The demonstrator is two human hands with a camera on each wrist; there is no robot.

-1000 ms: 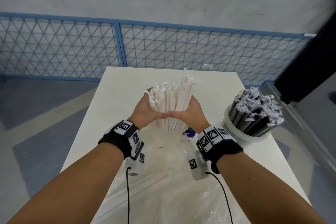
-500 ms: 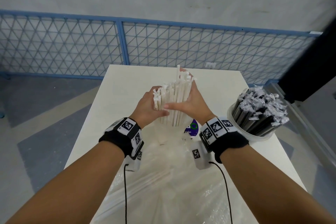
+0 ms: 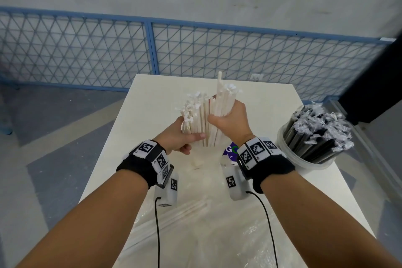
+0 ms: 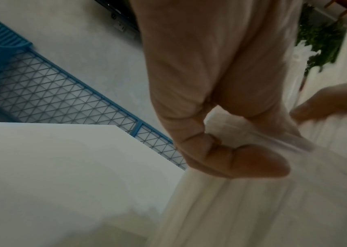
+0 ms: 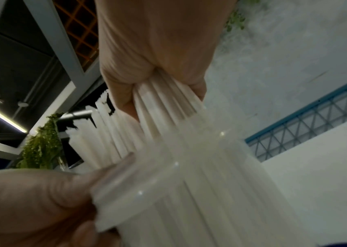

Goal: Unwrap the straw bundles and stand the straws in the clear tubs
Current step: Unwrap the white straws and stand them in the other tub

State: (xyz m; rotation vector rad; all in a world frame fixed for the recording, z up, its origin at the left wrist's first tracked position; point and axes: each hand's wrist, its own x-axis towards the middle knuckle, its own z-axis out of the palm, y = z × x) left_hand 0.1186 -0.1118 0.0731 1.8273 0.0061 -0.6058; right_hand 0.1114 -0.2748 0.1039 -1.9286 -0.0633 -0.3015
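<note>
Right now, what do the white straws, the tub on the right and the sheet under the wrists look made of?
White straws: matte off-white, probably paper or paper-sleeved; crimped wrapper tips.
Tub: translucent whitish plastic, smooth wall; black straws inside wear shiny clear film.
Sheet: thin clear plastic film, crinkled and glossy.

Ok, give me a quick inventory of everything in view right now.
white straws: one bundle, white, upright over mid-table, held in both hands
clear tub: one, clear, round the white straws' lower ends, partly hidden in the head view
black straws: many, black in clear wrappers, standing in the right tub
right tub: one, whitish, right table edge
plastic wrap: clear, loose on the near table
table: one, white
fence: blue mesh, behind the table
left hand: grips the straws' left side
right hand: grips their right part, higher up
</note>
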